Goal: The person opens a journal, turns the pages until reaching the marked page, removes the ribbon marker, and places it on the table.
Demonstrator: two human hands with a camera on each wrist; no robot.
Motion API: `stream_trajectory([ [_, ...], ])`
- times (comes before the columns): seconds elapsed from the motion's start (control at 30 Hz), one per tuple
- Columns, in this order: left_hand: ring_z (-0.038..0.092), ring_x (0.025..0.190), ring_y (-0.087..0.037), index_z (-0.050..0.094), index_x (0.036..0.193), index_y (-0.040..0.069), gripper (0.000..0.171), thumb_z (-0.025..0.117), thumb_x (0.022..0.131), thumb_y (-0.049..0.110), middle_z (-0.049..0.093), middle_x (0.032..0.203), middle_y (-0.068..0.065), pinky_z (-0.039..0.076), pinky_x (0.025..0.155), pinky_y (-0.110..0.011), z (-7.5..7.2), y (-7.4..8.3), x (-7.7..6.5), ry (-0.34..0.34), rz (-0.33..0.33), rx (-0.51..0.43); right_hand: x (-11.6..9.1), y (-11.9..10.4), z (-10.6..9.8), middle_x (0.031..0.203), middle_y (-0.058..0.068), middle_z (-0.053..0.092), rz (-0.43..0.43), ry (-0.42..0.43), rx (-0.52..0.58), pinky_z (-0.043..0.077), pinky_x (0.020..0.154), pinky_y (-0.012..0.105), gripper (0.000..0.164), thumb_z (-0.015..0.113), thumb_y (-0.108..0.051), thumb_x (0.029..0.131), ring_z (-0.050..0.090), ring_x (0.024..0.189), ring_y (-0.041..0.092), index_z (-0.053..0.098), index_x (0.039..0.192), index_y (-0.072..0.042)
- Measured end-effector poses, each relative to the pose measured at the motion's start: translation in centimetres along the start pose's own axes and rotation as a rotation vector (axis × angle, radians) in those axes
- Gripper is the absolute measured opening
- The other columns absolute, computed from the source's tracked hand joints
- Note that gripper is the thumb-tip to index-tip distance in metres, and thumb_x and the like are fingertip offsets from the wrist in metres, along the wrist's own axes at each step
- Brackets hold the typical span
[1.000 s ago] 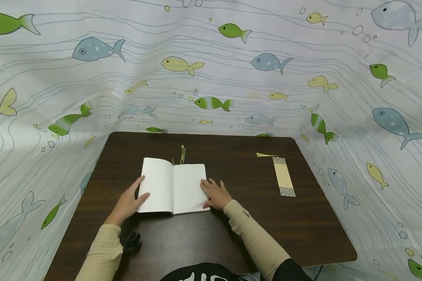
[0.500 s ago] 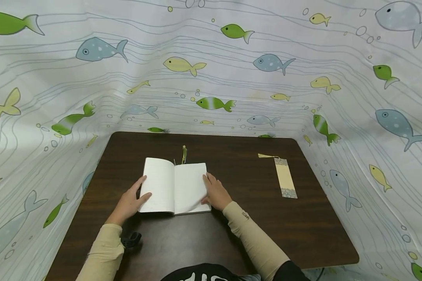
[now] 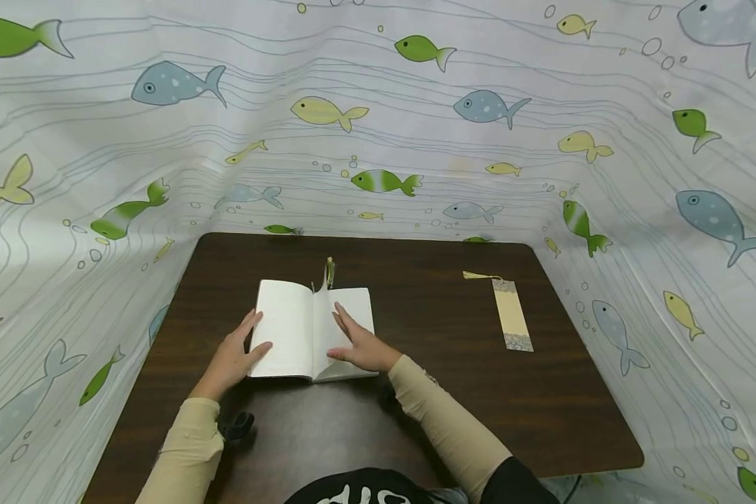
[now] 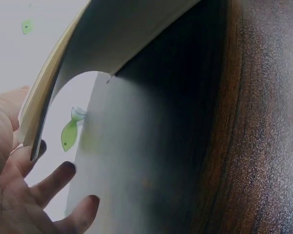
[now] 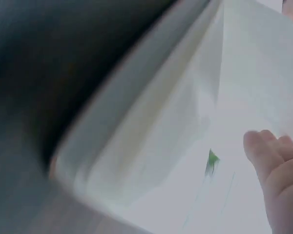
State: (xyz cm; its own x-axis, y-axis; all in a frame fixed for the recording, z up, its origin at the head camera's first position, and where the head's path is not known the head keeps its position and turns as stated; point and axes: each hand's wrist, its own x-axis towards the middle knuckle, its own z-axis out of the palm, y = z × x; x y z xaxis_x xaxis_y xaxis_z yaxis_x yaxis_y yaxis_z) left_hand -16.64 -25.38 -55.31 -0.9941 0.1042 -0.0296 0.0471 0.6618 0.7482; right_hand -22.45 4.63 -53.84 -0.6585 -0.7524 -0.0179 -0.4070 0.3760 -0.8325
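Note:
An open notebook (image 3: 282, 329) with blank white pages lies on the dark wooden table. My left hand (image 3: 229, 358) holds its left edge, thumb on the page. In the left wrist view, the raised left half of the notebook (image 4: 39, 92) passes between the thumb and the fingers of my left hand (image 4: 19, 195). Over the right half, my right hand (image 3: 367, 348) has its fingers stretched against a page (image 3: 322, 318) that stands up near the spine. In the right wrist view, my right hand (image 5: 281, 178) is beside that lifted page (image 5: 249, 68).
A cream bookmark (image 3: 512, 315) with a yellow tassel lies to the right on the table (image 3: 428, 420). A green and yellow tassel (image 3: 330, 273) sticks out past the notebook's top. A black object (image 3: 236, 425) sits near the left wrist. Fish-printed cloth surrounds the table.
My right hand has moved left from the notebook's right edge, carrying a page up from flat toward the spine. The left hand keeps its place.

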Motion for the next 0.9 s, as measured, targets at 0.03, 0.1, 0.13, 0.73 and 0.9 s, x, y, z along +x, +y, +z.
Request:
stream_trajectory([
  [0.03,0.017,0.14,-0.052,0.022,0.154,0.007,0.074,0.059,0.097,0.035,0.01,0.16,-0.02,0.02,0.104,-0.071,0.0,0.0,0.1,0.01,0.005,0.005,0.2,-0.3,0.4,0.163,-0.002,0.005,-0.007,-0.024,0.01,0.029,0.115,0.036,0.092,0.062,-0.029,0.096,0.013,0.148,0.011,-0.007,0.156,-0.018],
  [0.1,0.02,0.138,-0.054,0.026,0.152,0.005,0.073,0.061,0.096,0.033,0.012,0.16,-0.02,0.022,0.102,-0.073,0.0,0.0,0.2,0.033,0.015,0.035,0.7,-0.7,1.2,0.163,-0.003,0.006,-0.037,-0.064,-0.036,0.024,0.117,0.037,0.088,0.063,-0.031,0.094,0.012,0.148,0.012,0.002,0.157,-0.018],
  [0.13,0.021,0.137,-0.054,0.028,0.152,0.005,0.071,0.062,0.095,0.031,0.013,0.16,-0.02,0.023,0.102,-0.073,0.0,0.0,0.3,0.044,0.017,0.051,1.0,-0.9,1.7,0.163,-0.003,0.007,-0.055,-0.084,-0.079,0.023,0.117,0.036,0.087,0.064,-0.033,0.094,0.012,0.148,0.012,0.007,0.157,-0.017],
  [0.73,0.026,0.137,-0.05,0.037,0.15,0.011,0.055,0.05,0.101,0.033,0.021,0.16,-0.012,0.024,0.102,-0.071,0.0,0.5,0.2,0.114,0.133,0.079,2.4,-1.8,5.1,0.163,0.005,0.012,-0.144,-0.182,-0.487,0.021,0.118,0.032,0.064,0.055,-0.042,0.097,0.009,0.15,0.021,0.033,0.151,-0.017],
  [0.9,0.033,0.133,-0.049,0.05,0.141,0.005,0.051,0.062,0.096,0.025,0.029,0.156,-0.016,0.029,0.102,-0.067,0.5,0.1,0.2,0.084,0.189,0.194,2.4,-1.2,5.1,0.163,0.003,0.012,-0.144,-0.182,-0.471,0.021,0.118,0.03,0.065,0.053,-0.041,0.098,0.01,0.149,0.02,0.03,0.153,-0.015],
])
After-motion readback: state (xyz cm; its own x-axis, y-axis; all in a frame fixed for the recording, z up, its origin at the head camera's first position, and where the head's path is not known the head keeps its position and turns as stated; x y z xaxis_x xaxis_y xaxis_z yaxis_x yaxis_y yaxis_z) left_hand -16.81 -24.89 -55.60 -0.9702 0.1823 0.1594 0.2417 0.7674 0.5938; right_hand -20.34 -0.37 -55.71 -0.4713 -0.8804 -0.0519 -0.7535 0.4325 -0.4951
